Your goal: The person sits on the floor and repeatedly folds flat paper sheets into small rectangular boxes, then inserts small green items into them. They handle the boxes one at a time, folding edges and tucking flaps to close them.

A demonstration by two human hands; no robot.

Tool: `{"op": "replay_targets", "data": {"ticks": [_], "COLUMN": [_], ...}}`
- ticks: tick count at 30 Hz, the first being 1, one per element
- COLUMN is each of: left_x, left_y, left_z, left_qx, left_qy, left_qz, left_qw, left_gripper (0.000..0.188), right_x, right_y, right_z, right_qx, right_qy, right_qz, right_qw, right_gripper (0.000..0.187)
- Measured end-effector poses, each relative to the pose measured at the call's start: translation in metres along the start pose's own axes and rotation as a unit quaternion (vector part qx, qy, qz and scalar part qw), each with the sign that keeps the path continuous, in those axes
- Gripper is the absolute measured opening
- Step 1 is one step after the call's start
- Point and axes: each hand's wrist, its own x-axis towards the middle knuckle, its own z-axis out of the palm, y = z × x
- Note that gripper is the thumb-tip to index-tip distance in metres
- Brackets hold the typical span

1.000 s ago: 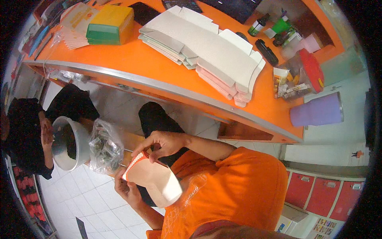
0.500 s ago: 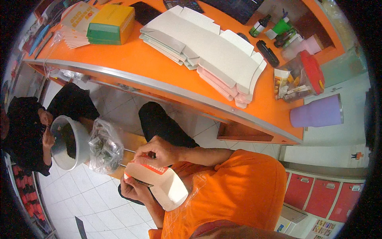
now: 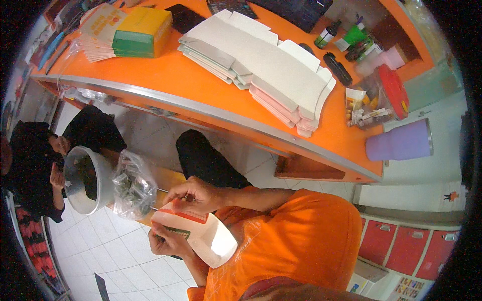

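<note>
A pale cardboard box (image 3: 218, 243) with a red band and a dark green patch is held in front of my orange shirt. Along its upper side, my right hand (image 3: 193, 193) pinches the red edge between thumb and fingers. My left hand (image 3: 168, 242) grips the lower left corner beside the green patch, fingers curled behind the card. The box appears partly folded, its bright white panel tilted toward my chest. What lies behind the panel is hidden from view.
Flat cartons (image 3: 261, 55) are stacked on the orange desk (image 3: 150, 80), near a yellow-green box (image 3: 143, 35), a red-lidded jar (image 3: 394, 93) and a purple tumbler (image 3: 399, 140). At left, a person in black (image 3: 32, 165) sits by a white bucket (image 3: 103, 185) and a plastic bag (image 3: 134, 185).
Both hands have shifted slightly left on the box, showing more of its red band and green patch. The other person's hands have moved a little beside the bucket.
</note>
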Motion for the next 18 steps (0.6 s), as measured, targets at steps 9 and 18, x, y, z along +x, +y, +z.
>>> {"op": "replay_targets", "data": {"ticks": [9, 18], "left_x": [-0.001, -0.023], "left_y": [-0.015, -0.047], "left_z": [-0.021, -0.061], "left_qx": [0.023, 0.042], "left_qy": [-0.135, -0.228], "left_qz": [0.017, -0.095], "left_qw": [0.990, 0.968], "left_gripper": [0.061, 0.030], "right_x": [-0.020, -0.048], "right_y": [0.016, 0.042], "right_z": [-0.029, -0.025], "right_qx": [-0.147, -0.076], "right_qy": [-0.101, -0.131], "right_qz": [0.115, 0.077], "right_qw": [0.977, 0.985], "right_gripper": [0.026, 0.024]}}
